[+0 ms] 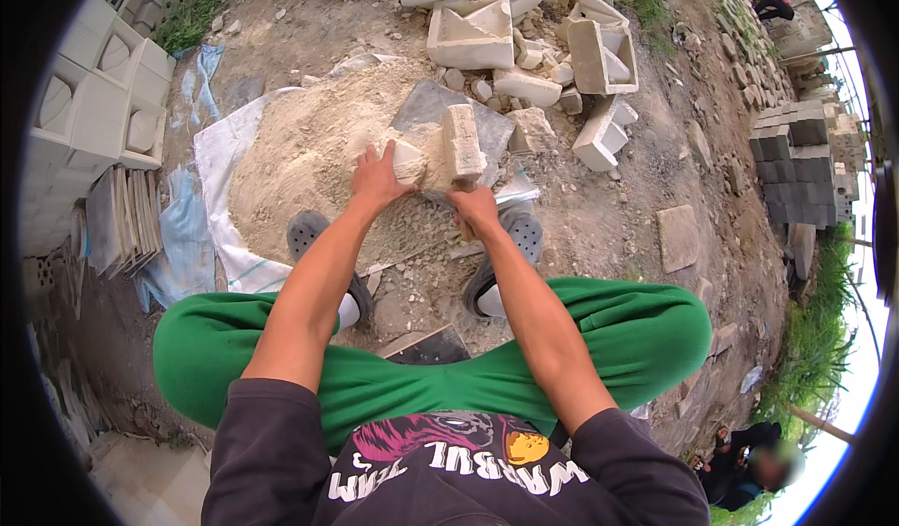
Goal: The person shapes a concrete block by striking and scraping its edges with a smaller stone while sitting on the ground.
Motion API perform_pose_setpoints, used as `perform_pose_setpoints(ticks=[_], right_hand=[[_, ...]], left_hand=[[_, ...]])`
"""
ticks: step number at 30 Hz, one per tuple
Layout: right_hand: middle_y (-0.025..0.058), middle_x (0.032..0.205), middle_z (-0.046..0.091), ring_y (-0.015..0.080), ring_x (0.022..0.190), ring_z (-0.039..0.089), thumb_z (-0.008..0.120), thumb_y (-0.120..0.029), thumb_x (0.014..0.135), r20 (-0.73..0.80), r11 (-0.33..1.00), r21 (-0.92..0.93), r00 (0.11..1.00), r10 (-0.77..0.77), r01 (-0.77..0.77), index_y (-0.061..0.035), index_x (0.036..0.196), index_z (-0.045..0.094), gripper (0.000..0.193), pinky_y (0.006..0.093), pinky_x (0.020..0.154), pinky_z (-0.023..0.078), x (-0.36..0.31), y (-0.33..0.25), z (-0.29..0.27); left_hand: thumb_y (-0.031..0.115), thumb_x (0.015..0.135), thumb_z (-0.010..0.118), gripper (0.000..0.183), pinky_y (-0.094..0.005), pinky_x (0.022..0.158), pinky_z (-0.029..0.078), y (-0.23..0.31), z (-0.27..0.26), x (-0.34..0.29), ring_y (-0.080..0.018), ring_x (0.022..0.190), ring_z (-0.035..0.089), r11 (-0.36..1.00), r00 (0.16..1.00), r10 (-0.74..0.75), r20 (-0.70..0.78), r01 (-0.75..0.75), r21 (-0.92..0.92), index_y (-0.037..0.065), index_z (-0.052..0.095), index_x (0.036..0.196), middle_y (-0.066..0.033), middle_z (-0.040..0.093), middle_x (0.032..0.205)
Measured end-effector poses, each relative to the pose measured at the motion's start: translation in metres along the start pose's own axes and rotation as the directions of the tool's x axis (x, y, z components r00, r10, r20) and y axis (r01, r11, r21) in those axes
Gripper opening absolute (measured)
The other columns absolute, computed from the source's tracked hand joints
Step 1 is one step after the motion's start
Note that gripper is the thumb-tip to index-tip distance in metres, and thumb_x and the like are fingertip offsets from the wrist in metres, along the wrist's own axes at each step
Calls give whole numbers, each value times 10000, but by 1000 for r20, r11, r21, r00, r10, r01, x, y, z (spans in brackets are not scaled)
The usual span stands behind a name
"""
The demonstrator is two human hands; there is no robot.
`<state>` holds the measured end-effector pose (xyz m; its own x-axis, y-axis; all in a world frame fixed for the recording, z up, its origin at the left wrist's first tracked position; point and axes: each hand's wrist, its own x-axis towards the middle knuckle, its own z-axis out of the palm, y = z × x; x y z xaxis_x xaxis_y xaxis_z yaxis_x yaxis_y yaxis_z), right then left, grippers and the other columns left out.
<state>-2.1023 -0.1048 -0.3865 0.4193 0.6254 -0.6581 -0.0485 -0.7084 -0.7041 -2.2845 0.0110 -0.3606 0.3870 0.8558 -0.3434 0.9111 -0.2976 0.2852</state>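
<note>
My left hand [377, 179] is spread against a cream-coloured block [406, 159], thumb on its near side and fingers along its left. The block sits at the edge of a heap of pale powder [309, 151]. My right hand [476, 209] is closed round the short brown handle of what looks like a mallet [463, 142]. Its blocky, dust-coated head stands just right of the cream block. Under and behind both lies a dark grey board [496, 125]. My palms and the block's lower side are hidden.
A white sheet [217, 165] lies under the powder. Hollow cast blocks [471, 34] and rubble lie ahead. Moulded blocks [117, 53] are stacked at left, beside leaning thin boards [126, 217]. Grey bricks [794, 165] stand at right. A person [740, 465] is at lower right.
</note>
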Motion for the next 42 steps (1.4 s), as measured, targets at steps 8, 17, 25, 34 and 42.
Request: perform_pose_setpoints(ticks=[8,17,25,34,42], right_hand=[[190,798,711,259,634,713,766,-293,737,-37,998,-56,999,38,-40,151,875,668,475,363,552,572,-4,-5,-3],[164,800,722,247,623,707,763,-303,736,-48,996,-72,997,54,-58,117,910,695,459,362,549,570,-6,-12,-3],[160,785,715,250,598,702,754,-289,749,-11,998,-50,999,36,-36,115,902,688,437,352,546,560,-1,-7,-5],[160,777,713,251,601,703,762,-289,749,-9,1000,-22,1000,11,-11,112,882,686,429,366,552,557,-1,-4,-3],[104,686,663,202,520,639,765,-259,775,-20,1000,15,1000,7,-6,52,836,685,327,348,489,512,-1,-1,-4]], left_hand=[[570,616,868,1199,-534,1031,462,8,10,6,-463,1345,410,999,999,-33,-3,33,-10,191,245,1568,-297,326,1512],[634,562,863,1160,-521,1016,453,-1,-7,16,-489,1256,465,1000,999,-18,51,19,-21,177,365,1504,-314,422,1368],[577,585,866,1116,-554,979,464,9,-25,3,-490,1276,431,862,891,-452,30,445,-242,159,360,1488,-322,367,1395],[473,550,917,1087,-535,943,465,-16,24,-69,-436,1205,454,939,950,313,18,-312,145,237,388,1471,-224,371,1393],[512,769,761,842,-497,1100,347,-10,63,-94,-391,1335,383,913,936,348,-49,-327,245,187,429,1471,-214,352,1475]])
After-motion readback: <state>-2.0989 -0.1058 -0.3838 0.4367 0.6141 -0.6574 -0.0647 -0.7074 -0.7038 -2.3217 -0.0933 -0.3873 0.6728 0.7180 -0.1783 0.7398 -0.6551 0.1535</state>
